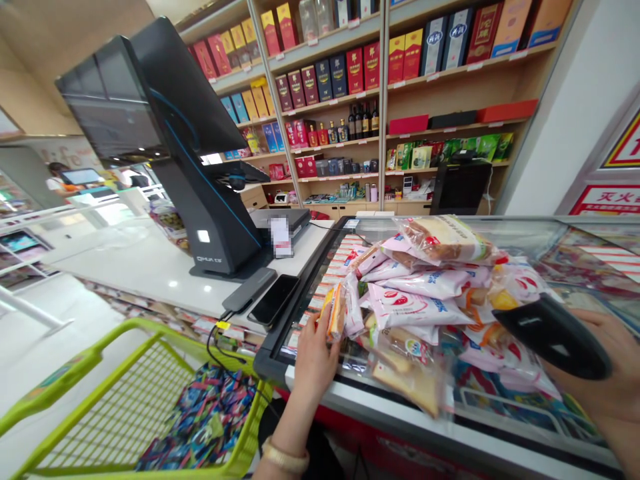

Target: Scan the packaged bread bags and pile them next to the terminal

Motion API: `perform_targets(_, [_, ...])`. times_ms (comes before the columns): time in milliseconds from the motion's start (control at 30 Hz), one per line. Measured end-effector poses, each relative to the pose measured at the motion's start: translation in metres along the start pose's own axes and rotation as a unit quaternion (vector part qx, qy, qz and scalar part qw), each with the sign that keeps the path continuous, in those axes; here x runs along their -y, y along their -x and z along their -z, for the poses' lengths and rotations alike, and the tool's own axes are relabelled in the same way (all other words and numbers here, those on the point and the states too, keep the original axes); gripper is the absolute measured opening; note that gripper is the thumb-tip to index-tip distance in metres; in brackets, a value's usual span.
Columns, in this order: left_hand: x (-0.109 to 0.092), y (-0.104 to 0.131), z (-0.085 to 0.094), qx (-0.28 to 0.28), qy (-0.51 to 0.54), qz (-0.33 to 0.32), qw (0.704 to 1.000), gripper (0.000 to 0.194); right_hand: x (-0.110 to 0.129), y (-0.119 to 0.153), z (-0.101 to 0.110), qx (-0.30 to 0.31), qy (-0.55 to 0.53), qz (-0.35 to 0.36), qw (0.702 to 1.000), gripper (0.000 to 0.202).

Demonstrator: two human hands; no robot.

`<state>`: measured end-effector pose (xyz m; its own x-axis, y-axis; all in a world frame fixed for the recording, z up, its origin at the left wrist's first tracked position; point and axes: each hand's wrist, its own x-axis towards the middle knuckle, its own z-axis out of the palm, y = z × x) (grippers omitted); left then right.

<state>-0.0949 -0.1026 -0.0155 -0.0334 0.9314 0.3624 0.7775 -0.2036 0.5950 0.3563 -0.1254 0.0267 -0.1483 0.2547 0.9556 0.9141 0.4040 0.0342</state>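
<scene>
Left grip [317,350], at 6 o'clock, is narrowed around a small orange-and-yellow packet [337,313], while the right grip [623,360], at 4 o'clock, is wrapped around a black handheld barcode scanner [550,333]. Wooden shelving [465,97] spans the background from 11 to 2 o'clock, its tiers lined with gift boxes and bottles. A glass-topped chest freezer [277,357] stretches from 3 to 6 o'clock. Beside it, a white tabletop [125,267] runs out toward 9 o'clock. A lime-green shopping cart [55,397] stands at 8 o'clock, with many small, mostly blue wrapped packets [210,407] heaped inside. At 10 o'clock, a dark point-of-sale terminal [215,200] rises from the tabletop, its screens tilted.

On the freezer's glass at 4 o'clock sits a loose pile of packaged bread [410,303], mostly pink-and-white bags. A clear loaf pack [445,237] lies across its top, and see-through bags of sliced bread [405,387] spread along its near edge. The scanner's head points leftward in front of the pile's right side; whether they touch, I cannot tell. A black smartphone [275,300] lies on the tabletop at 7 o'clock. The orange-and-yellow packet is at the pile's left edge, tilted upright between thumb and fingers.
</scene>
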Motion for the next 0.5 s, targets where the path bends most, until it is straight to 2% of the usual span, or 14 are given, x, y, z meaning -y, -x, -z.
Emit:
perform_targets(100, [0.001,-0.001,0.002,-0.017,0.041,0.004,0.999,0.056,0.003,-0.003,-0.002,-0.005,-0.004,0.011,1.000,0.031])
perform_targets(233, [0.003,-0.002,0.003,-0.099,0.153,0.032,0.983,0.044,0.011,-0.011,0.005,-0.010,-0.006,0.013,1.000,0.029])
perform_targets(333, [0.001,0.004,0.006,-0.146,0.245,0.104,0.953,0.054,0.024,-0.018,0.020,0.012,-0.013,0.004,1.000,0.024])
perform_targets(433, [-0.007,0.014,0.007,-0.180,0.339,0.145,0.912,0.064,0.045,-0.031,0.036,0.087,-0.060,-0.025,0.994,0.023])
perform_targets(500, [-0.013,0.022,0.006,-0.173,0.360,0.142,0.906,0.067,0.062,-0.043,0.042,0.134,-0.093,-0.031,0.986,0.027])
